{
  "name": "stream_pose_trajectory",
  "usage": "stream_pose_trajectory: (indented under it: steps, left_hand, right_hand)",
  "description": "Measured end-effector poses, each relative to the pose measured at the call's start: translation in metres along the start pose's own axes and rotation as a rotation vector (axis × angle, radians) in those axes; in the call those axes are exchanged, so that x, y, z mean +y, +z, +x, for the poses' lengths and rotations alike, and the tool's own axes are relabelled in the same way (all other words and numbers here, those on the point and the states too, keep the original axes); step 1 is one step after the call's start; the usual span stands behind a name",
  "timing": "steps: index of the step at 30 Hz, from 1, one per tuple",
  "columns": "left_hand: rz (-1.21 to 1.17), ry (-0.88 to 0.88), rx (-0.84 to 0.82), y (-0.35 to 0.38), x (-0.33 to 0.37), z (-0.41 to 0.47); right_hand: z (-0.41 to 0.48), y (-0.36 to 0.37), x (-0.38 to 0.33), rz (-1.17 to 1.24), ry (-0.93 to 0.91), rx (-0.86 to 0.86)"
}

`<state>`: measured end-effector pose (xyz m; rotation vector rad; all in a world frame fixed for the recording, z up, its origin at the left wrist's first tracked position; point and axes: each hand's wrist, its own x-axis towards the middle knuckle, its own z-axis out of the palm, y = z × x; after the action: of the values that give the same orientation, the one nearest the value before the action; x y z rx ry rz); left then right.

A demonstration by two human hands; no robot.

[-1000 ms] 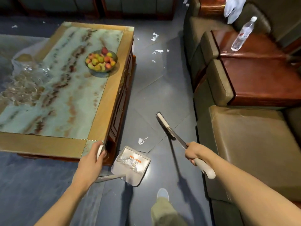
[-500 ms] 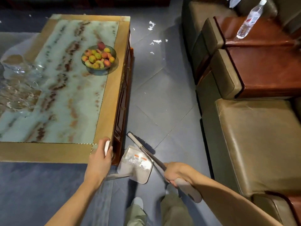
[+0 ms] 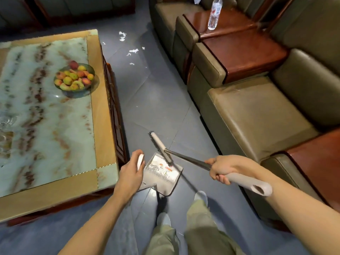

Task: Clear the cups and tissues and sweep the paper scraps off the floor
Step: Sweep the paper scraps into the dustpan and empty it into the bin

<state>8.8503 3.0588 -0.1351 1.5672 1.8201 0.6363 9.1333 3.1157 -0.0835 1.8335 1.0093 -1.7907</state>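
My left hand (image 3: pixel 131 172) grips the white handle of a grey dustpan (image 3: pixel 161 174) that stands on the floor by the table corner. My right hand (image 3: pixel 223 167) grips the white end of a broom handle. The broom head (image 3: pixel 161 147) lies across the far edge of the dustpan, bristles down. White paper scraps (image 3: pixel 133 50) are scattered on the grey floor further ahead, between the table and the sofa. Clear glass cups (image 3: pixel 5 126) show at the table's left edge.
A marble-topped coffee table (image 3: pixel 103 115) with a fruit bowl (image 3: pixel 74 78) fills the left. Green leather sofa seats (image 3: pixel 257 116) with wooden armrests line the right; a water bottle (image 3: pixel 214 13) stands on one armrest. My feet and trouser legs are below the dustpan.
The broom swept the nearby scrap back to the dustpan, then its head lifted onto the pan's far edge. The view shifted right and forward.
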Motion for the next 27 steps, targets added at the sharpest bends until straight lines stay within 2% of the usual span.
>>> stream_pose_trajectory:
  steps: [4, 7, 11, 14, 19, 24, 27]
  left_hand:
    - [0.063, 0.088, -0.111, 0.016, 0.019, 0.014]
    - [0.125, 0.169, -0.208, 0.035, 0.037, 0.027]
    - [0.2, 0.254, -0.269, 0.063, 0.06, 0.047]
    - [0.218, 0.259, -0.267, 0.081, 0.076, 0.064]
    - [0.224, 0.202, -0.242, 0.093, 0.097, 0.089]
    - [0.223, 0.171, -0.171, 0.091, 0.11, 0.098]
    - [0.187, 0.109, -0.082, 0.078, 0.115, 0.113]
  right_hand:
    - [0.001, -0.009, 0.037, 0.078, 0.0, 0.142]
    - [0.005, -0.009, 0.068, -0.05, -0.024, 0.268]
    - [0.014, 0.002, 0.102, -0.165, 0.039, 0.4]
    - [0.036, 0.002, 0.116, -0.088, 0.061, 0.351]
    - [0.057, 0.006, 0.108, 0.046, -0.066, 0.175]
    - [0.037, -0.052, 0.086, 0.065, -0.194, 0.076]
    - [0.015, -0.089, 0.059, 0.027, -0.192, 0.118]
